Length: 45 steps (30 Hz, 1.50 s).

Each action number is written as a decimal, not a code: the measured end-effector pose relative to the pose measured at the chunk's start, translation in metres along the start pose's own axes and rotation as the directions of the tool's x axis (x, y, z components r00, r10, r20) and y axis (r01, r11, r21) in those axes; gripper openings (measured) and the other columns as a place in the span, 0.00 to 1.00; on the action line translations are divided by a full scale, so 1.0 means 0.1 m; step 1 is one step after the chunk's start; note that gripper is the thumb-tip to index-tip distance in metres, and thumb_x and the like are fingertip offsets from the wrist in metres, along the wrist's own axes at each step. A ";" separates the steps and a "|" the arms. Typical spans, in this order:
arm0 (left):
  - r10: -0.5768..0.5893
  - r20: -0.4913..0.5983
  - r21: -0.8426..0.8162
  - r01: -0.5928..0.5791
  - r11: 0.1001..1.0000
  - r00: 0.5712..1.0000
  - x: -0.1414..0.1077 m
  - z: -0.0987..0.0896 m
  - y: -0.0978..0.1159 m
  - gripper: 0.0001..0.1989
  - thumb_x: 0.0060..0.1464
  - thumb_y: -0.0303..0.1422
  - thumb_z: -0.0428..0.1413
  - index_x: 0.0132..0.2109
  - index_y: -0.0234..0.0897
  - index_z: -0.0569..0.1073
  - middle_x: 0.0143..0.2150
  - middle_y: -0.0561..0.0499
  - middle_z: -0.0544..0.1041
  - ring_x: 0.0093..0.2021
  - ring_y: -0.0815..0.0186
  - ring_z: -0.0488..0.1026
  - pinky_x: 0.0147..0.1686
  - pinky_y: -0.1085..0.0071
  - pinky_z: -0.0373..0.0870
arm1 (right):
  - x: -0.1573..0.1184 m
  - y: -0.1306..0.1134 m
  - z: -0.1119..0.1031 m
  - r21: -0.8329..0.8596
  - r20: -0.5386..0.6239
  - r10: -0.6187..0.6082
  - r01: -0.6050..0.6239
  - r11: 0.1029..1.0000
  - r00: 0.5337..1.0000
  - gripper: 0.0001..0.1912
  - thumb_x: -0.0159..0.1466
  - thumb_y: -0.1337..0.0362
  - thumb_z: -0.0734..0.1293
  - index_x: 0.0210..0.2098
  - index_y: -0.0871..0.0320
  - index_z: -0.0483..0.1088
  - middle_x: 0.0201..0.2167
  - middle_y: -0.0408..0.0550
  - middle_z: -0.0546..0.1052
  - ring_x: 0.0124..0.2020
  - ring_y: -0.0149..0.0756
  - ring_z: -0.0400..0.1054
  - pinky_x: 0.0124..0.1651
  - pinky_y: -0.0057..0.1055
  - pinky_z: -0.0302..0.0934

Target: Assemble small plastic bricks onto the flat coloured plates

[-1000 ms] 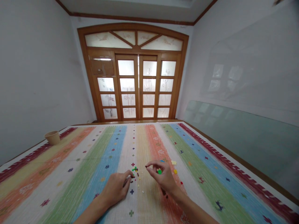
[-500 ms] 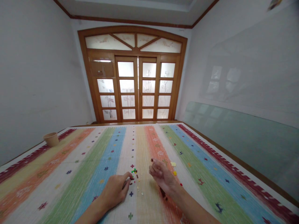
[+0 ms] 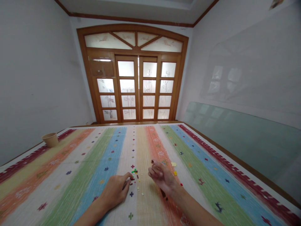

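Note:
My right hand (image 3: 163, 179) is raised a little over the cloth with its fingers curled. Between its thumb and index finger is a small dark brown toy brick (image 3: 152, 161). My left hand (image 3: 117, 189) rests on the cloth, thumb and index finger closed at a small brown brick (image 3: 132, 179); the fingers partly hide it. Just beyond those fingertips lies a little cluster of green bricks (image 3: 134, 171), with brown and yellow bits among them. Several tiny pale pieces (image 3: 142, 194) are scattered between the hands.
Right of my right hand lie a pale yellow piece (image 3: 173, 164), a yellow piece (image 3: 175, 173) and a red piece (image 3: 181, 185). Dark brown pieces (image 3: 163, 193) sit under my right wrist. A paper cup (image 3: 50, 140) stands far left on the striped tablecloth (image 3: 89, 163).
The view has shifted slightly. Both hands keep nearly the same pose, and the brown brick stays pinched in my right fingers.

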<state>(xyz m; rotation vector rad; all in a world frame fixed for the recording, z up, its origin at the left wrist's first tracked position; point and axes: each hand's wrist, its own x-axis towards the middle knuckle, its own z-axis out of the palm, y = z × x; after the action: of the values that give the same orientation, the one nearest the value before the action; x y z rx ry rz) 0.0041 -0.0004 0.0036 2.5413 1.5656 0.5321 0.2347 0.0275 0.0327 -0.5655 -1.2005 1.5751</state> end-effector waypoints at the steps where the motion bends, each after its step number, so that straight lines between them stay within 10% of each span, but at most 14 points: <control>1: 0.002 -0.001 -0.002 -0.002 1.000 1.000 0.00 0.00 0.00 0.14 0.64 0.34 0.45 0.48 0.40 0.73 0.31 0.49 0.80 0.32 0.62 0.77 0.32 0.71 0.64 | 0.00 -0.01 0.00 0.014 -0.001 0.003 -0.003 1.000 1.000 0.20 0.58 0.43 0.68 0.30 0.52 0.65 0.14 0.31 0.44 0.17 0.30 0.40 0.24 0.31 0.45; 16: 0.011 -0.018 -0.012 -0.011 1.000 1.000 0.00 -0.01 0.00 0.14 0.62 0.33 0.45 0.47 0.40 0.74 0.25 0.51 0.76 0.29 0.64 0.75 0.32 0.72 0.63 | -0.01 -0.26 -0.36 0.133 0.108 0.116 -0.130 0.983 0.987 0.16 0.50 0.55 0.76 0.28 0.55 0.67 0.10 0.27 0.48 0.13 0.22 0.36 0.17 0.26 0.34; 35: -0.004 0.015 0.023 0.004 1.000 1.000 0.01 -0.01 -0.01 0.15 0.63 0.35 0.45 0.48 0.41 0.74 0.25 0.52 0.76 0.27 0.64 0.73 0.30 0.72 0.60 | -0.03 -0.58 -0.68 -0.264 0.270 0.191 -0.118 0.957 0.944 0.16 0.45 0.54 0.78 0.23 0.60 0.76 0.11 0.33 0.59 0.15 0.21 0.45 0.20 0.25 0.38; 45: 0.009 0.005 -0.005 -0.009 1.000 1.000 0.00 0.00 -0.02 0.14 0.63 0.34 0.45 0.46 0.40 0.74 0.27 0.52 0.78 0.29 0.64 0.75 0.31 0.73 0.61 | -0.05 -0.73 -0.81 -0.679 0.383 0.454 -0.088 0.729 0.804 0.13 0.50 0.57 0.78 0.27 0.61 0.79 0.11 0.32 0.58 0.15 0.21 0.46 0.20 0.25 0.36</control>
<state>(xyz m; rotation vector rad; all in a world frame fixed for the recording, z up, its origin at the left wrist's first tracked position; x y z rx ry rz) 0.0025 0.0009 0.0032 2.5456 1.5500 0.5290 0.3354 0.0540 0.0660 -0.8054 -2.2173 1.6097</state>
